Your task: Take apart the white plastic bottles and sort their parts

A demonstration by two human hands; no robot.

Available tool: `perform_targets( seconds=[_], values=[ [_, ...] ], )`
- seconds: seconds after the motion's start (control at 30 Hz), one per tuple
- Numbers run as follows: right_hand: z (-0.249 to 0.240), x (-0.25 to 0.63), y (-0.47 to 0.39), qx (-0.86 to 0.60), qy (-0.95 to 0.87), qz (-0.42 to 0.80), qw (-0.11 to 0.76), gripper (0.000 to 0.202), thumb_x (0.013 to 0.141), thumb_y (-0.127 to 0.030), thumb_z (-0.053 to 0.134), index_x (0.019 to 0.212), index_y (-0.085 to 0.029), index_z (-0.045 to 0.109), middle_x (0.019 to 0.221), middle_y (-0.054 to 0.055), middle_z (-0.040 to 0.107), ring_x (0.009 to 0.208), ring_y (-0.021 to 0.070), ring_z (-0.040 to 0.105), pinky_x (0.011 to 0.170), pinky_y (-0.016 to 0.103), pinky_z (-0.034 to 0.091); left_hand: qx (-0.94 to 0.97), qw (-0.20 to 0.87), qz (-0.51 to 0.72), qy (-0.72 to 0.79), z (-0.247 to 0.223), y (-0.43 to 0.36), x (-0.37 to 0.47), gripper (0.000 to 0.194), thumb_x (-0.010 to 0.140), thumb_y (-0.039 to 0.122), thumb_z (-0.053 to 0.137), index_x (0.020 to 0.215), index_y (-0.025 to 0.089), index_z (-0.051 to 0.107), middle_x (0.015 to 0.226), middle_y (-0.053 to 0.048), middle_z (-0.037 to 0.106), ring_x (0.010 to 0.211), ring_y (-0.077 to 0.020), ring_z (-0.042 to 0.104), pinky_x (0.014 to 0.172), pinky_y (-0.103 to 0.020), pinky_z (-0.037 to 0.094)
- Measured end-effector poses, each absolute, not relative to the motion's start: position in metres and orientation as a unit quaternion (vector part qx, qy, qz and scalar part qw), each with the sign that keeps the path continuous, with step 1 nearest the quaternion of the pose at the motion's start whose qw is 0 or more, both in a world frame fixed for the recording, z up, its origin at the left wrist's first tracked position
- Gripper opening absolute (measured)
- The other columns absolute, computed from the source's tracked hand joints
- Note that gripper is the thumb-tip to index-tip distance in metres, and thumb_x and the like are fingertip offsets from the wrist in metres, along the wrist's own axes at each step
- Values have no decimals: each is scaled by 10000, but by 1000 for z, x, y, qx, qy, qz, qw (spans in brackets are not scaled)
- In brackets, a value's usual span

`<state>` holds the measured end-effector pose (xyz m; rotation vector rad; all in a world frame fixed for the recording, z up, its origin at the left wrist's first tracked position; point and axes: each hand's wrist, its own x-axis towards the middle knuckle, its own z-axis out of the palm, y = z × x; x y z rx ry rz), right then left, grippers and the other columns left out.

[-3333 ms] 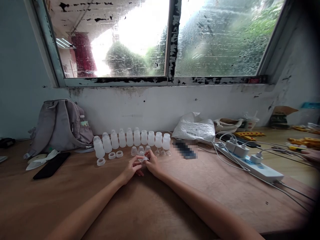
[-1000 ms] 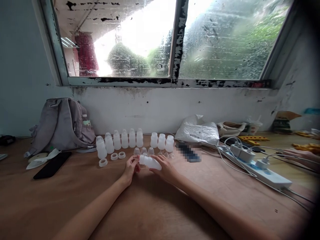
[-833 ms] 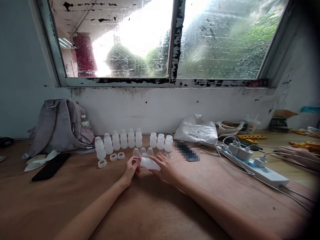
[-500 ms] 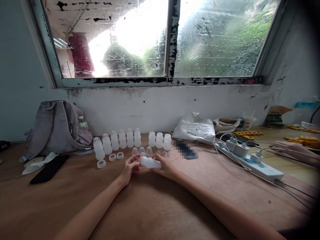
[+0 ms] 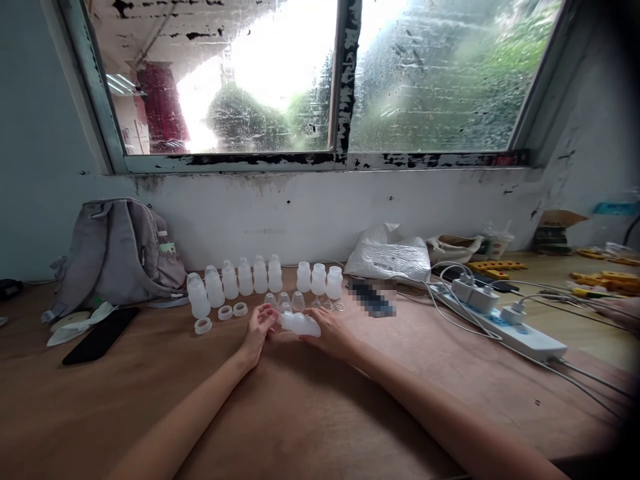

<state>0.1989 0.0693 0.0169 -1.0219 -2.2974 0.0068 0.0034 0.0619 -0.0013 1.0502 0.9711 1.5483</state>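
Note:
A frosted white baby bottle lies sideways just above the brown table, its neck end to the left. My right hand is wrapped round its base end. At the neck, my left hand has its fingers curled and pressed together; what they pinch is too small to make out. Behind my hands stand clear bottle caps. A row of capped bottles stands at the back left, with white collar rings in front. Three uncapped bottles stand at the right, with clear pieces before them.
At the left are a grey backpack and a black phone. A silver bag, a blurred dark object and a white power strip with cables lie at the right. Another person's hand shows at the right edge.
My left fingers have shifted slightly up and left at the bottle's neck. The right hand still holds the bottle. The other person's hand has moved right.

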Motion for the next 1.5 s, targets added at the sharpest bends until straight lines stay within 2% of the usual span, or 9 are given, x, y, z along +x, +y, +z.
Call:
perform_targets(
  seconds=[0.13,0.33,0.57,0.8,0.87,1.03,1.13,1.3,1.5],
  values=[
    [19,199,67,-387,-863,18,324,448,643,-367,642,1036,-189,521,977,86,589,910,235,527,788,358,406,482,504,594,400,-3,61,4,394,574,345,701,888,155,558,729,-38,615,686,-142,570,556,-201,403],
    [22,199,70,-383,-815,307,309,334,697,-406,564,946,-185,584,837,27,632,717,177,584,601,257,441,475,566,593,321,3,56,6,438,537,261,739,914,169,537,894,-69,631,829,-172,578,717,-258,436],
    [24,192,60,-402,-833,149,351,460,579,-404,672,985,-206,582,969,79,601,892,244,527,775,361,399,494,569,556,351,-1,57,5,381,618,328,688,931,125,609,822,-80,630,771,-165,573,693,-248,426],
    [32,194,57,-384,-693,568,223,475,763,-520,422,964,-119,578,712,94,630,583,180,587,447,248,418,475,635,547,267,10,50,4,387,605,257,709,953,126,600,877,-82,621,796,-159,567,753,-258,419],
    [30,193,57,-397,-722,508,250,443,752,-506,453,960,-133,568,752,85,627,618,180,585,483,254,431,449,654,552,255,10,50,5,410,606,247,711,981,147,577,922,-74,610,832,-157,564,771,-253,418],
    [20,184,50,-405,-836,96,358,388,688,-413,579,993,-177,531,966,101,583,871,238,527,729,345,418,413,689,533,266,1,54,7,374,680,340,643,996,155,570,924,-67,603,811,-140,563,730,-243,426],
    [19,181,45,-403,-841,54,358,390,693,-422,574,1000,-186,527,936,98,589,849,235,526,718,336,406,441,647,552,288,-3,54,7,298,656,302,669,878,111,618,865,-72,621,817,-151,557,744,-242,413],
    [22,181,47,-440,-764,322,346,342,650,-455,603,811,-155,578,745,31,599,655,160,534,544,236,384,465,637,551,272,1,52,6,306,642,280,679,876,88,635,830,-81,631,811,-173,556,769,-277,404],
    [26,184,46,-381,-586,650,298,380,705,-434,548,928,-127,551,665,47,592,496,124,518,391,205,349,480,632,548,263,9,48,4,342,629,261,690,927,105,630,823,-68,630,786,-154,547,755,-258,393]
  ],
)
